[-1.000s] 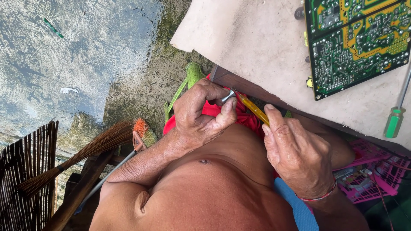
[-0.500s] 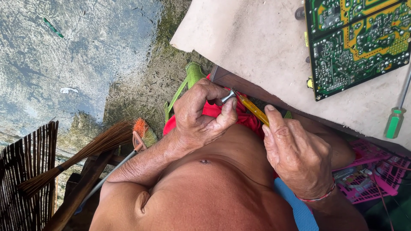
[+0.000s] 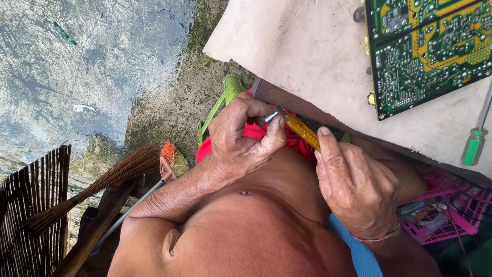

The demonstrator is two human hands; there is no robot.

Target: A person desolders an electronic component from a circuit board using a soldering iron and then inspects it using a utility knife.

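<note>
Below the green circuit board (image 3: 428, 51) on the desk (image 3: 318, 61), the left hand (image 3: 241, 138) pinches a yellow-handled screwdriver's (image 3: 302, 131) metal end; the right hand (image 3: 356, 187) grips its handle.

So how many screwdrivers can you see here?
2. A yellow-handled screwdriver is held between the left hand and the right hand. A green-handled screwdriver lies on the table, right of the circuit board. Others may be hidden.

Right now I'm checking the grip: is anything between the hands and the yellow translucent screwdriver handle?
Nothing visible: the right hand grips the yellow translucent screwdriver handle directly, and the left hand pinches its metal end.
</note>
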